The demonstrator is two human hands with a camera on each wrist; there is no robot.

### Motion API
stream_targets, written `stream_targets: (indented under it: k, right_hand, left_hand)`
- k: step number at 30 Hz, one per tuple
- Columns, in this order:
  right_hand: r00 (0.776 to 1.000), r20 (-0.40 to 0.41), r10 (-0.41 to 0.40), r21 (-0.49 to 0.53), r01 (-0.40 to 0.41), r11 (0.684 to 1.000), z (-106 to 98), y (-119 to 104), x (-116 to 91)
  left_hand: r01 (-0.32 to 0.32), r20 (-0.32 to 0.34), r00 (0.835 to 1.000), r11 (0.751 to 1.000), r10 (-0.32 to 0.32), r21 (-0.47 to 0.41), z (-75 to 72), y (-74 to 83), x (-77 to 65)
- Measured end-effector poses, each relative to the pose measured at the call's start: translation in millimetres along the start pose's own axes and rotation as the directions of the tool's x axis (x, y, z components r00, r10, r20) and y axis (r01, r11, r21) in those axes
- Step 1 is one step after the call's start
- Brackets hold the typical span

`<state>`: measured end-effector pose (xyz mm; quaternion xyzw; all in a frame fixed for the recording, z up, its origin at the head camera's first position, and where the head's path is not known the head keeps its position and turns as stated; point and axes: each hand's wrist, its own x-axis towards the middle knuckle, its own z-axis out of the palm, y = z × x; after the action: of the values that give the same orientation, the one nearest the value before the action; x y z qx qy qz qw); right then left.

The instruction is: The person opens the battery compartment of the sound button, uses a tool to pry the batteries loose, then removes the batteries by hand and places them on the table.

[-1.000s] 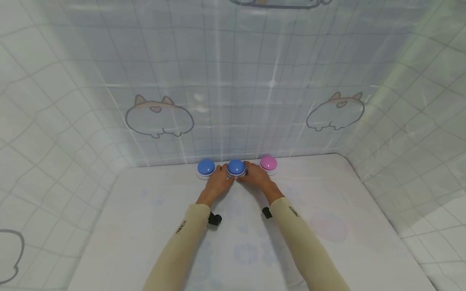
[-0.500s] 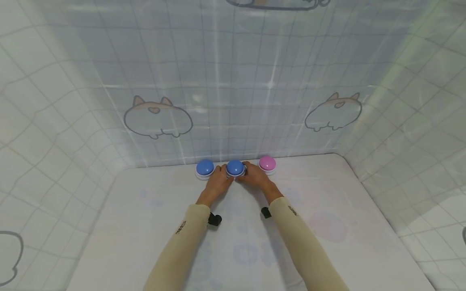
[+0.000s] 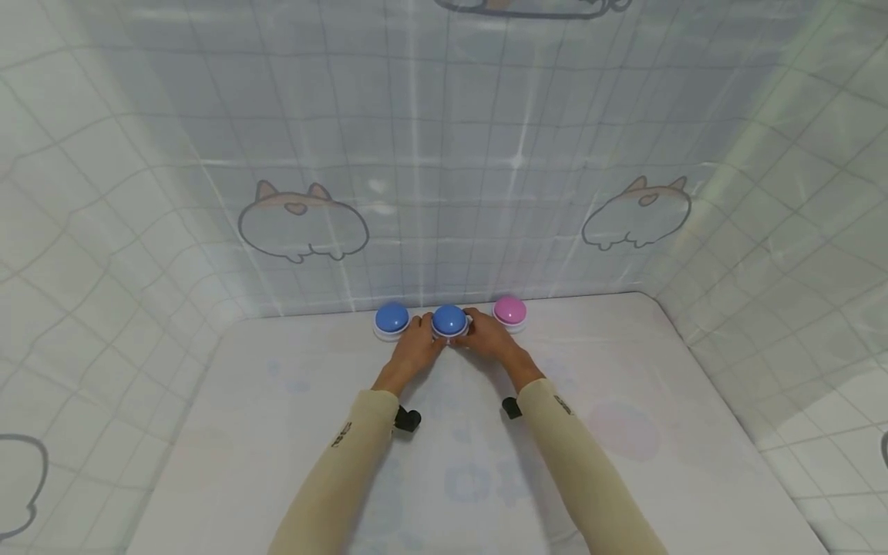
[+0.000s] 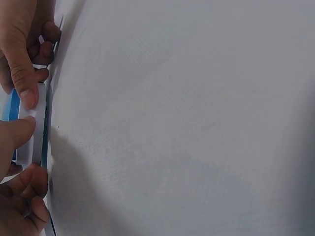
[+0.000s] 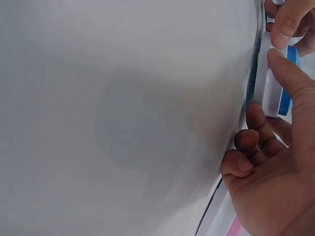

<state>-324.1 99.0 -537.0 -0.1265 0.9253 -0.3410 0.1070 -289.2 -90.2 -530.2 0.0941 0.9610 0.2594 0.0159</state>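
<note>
Both hands are at the middle blue push button (image 3: 449, 317), a blue dome on a round white base. My left hand (image 3: 416, 344) grips the base's left side, its thumb (image 4: 22, 132) on the near rim. From the other side my right hand (image 3: 489, 337) holds it, thumb (image 5: 290, 73) likewise on the near rim. The two thumb tips almost meet there. A second blue push button (image 3: 391, 317) stands just left of the left hand. A pink push button (image 3: 509, 310) sits just beyond the right hand. The held button's far side is hidden in the wrist views.
The white-covered table (image 3: 458, 462) bears faint printed shapes. A grid-patterned curtain (image 3: 444, 193) rises close behind the buttons, with similar grid sheets at left and right. A small black camera mount (image 3: 407, 419) juts from the left wrist, another (image 3: 512, 408) from the right.
</note>
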Motion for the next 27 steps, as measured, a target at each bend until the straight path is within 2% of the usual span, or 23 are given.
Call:
stream_targets:
  k: [7,17,27]
  right_hand:
    - [1.0,-0.011,-0.029,-0.01,0.029,1.0,-3.3,2.1,-6.9]
    - [0.998,-0.015,-0.066,-0.003,0.066,0.998,-7.5,0.1,-18.9]
    - [0.993,-0.018,-0.114,-0.015,0.114,0.993,-7.6,-1.9,-39.7]
  left_hand:
    - [-0.001,0.0,1.0,0.998,0.001,-0.056,-0.6,2.9,-4.6]
    - [-0.034,-0.008,0.999,0.997,0.034,-0.07,0.7,1.3,-13.0]
    - [-0.088,-0.031,0.996,0.99,0.085,-0.108,-3.3,0.4,-35.9]
